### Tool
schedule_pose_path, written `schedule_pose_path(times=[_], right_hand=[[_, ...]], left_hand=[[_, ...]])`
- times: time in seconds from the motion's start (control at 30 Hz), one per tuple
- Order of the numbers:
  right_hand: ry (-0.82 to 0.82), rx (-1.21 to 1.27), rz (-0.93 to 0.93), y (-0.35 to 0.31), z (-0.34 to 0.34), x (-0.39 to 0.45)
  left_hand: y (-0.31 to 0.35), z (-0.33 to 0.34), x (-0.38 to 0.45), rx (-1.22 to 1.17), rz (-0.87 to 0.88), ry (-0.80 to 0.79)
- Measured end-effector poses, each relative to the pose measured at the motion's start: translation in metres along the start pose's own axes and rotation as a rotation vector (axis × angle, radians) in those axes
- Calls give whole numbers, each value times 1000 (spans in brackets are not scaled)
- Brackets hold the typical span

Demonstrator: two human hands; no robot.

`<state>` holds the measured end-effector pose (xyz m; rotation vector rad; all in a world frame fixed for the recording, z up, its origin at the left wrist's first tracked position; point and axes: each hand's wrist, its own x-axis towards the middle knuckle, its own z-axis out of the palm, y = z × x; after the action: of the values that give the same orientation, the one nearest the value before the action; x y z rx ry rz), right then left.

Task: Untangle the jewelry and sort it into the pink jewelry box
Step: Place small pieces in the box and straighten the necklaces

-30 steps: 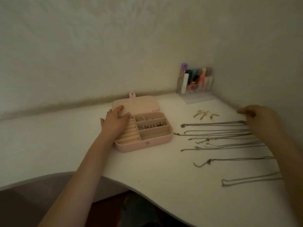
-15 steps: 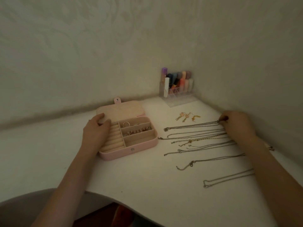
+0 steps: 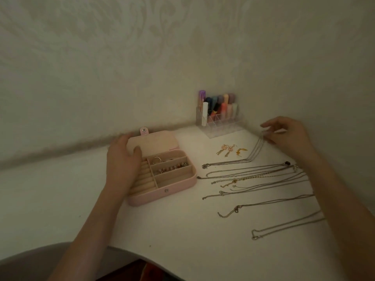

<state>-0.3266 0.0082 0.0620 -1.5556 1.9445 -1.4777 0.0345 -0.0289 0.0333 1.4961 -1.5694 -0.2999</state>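
- While the right hand pinches one end of the topmost necklace and lifts it, the clasp end lies on the table just beside the neighbouring chains; dragging could snag them.
- The left hand, fingers relaxed, rests on the open pink jewelry box, left of the chains; a jolt might scatter the rings inside.
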Motion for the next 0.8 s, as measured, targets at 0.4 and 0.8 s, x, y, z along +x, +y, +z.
schedule_pose_path(times=[0.4, 0.8], right_hand=[[-278, 509, -143, -108, 48, -13], [-193, 726, -116, -135, 75, -9]], left_hand=[[98, 54, -17, -629, 42, -750], [33, -14, -31, -344, 20, -470]])
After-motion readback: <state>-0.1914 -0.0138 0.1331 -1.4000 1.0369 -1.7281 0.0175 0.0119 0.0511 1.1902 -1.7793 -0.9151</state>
